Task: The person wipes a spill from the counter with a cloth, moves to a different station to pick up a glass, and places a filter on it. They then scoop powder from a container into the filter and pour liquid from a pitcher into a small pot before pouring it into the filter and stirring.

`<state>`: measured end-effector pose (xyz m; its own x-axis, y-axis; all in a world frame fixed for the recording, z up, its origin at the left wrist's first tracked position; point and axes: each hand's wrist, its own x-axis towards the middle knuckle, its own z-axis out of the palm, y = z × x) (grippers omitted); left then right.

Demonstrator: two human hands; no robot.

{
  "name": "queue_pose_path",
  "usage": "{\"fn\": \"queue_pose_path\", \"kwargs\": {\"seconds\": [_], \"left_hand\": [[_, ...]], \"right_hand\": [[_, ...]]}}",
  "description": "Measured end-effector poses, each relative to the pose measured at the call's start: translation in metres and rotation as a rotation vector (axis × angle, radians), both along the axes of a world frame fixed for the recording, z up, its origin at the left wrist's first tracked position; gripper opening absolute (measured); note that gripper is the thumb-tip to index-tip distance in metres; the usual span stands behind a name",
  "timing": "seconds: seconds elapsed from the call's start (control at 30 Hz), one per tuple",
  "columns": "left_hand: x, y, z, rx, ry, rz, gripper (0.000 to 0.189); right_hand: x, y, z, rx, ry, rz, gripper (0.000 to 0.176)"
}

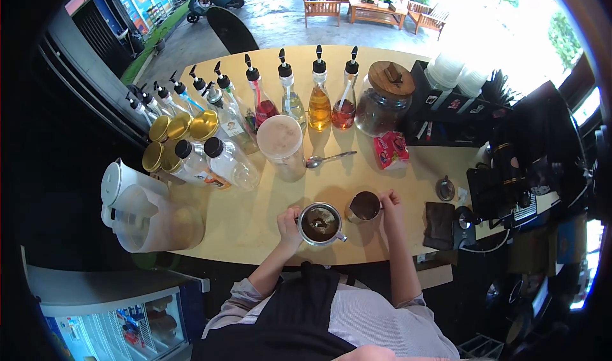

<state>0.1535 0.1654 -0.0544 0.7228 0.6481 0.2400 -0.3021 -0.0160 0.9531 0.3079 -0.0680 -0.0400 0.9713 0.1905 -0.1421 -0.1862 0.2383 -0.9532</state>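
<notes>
My left hand [290, 228] is closed around the handle of a metal milk pitcher [320, 241] near the front edge of the counter. Dark brown liquid with a pale streak shows inside that pitcher. To its right is a smaller metal cup [354, 216], with dark brown contents and its handle in the fingers of my right hand [391, 203]. The two vessels are close together, side by side. Behind them a metal spoon [331, 159] lies on the counter, beside a tall clear container [280, 145] with a pale brown top.
Pump-topped syrup bottles [320, 106] line the back of the wooden counter [248, 237]. Plastic jugs [137, 217] and gold-lidded jars [205, 125] stand left. A wood-lidded jar [384, 106], red packet [391, 149], dark folded cloth [440, 224] and coffee machine [529, 176] are right.
</notes>
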Motion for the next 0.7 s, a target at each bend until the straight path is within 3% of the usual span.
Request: {"fn": "queue_pose_path", "kwargs": {"seconds": [0.17, 0.23, 0.37, 0.43, 0.57, 0.7], "left_hand": [[0.001, 0.002, 0.008, 0.037, 0.069, -0.049, 0.052], [0.001, 0.000, 0.016, 0.038, 0.063, -0.039, 0.052], [0.002, -0.002, 0.012, 0.040, 0.053, 0.036, 0.052], [0.001, -0.001, 0.011, 0.018, 0.078, 0.042, 0.053], [-0.001, -0.009, 0.011, -0.093, 0.121, 0.103, 0.054], [-0.002, -0.013, 0.005, -0.108, 0.095, 0.122, 0.055]], "right_hand": [[0.057, 0.010, 0.038, -0.129, -0.073, 0.001, 0.011], [0.083, 0.026, 0.049, -0.358, -0.343, 0.347, 0.018], [0.108, 0.080, 0.033, -0.603, -0.524, 0.563, 0.023], [0.116, 0.100, 0.022, -0.717, -1.162, 0.507, 0.030], [0.126, 0.116, 0.013, -0.823, -1.147, 0.602, 0.028], [0.129, 0.116, 0.021, -0.974, -1.144, 0.678, 0.014]]}}
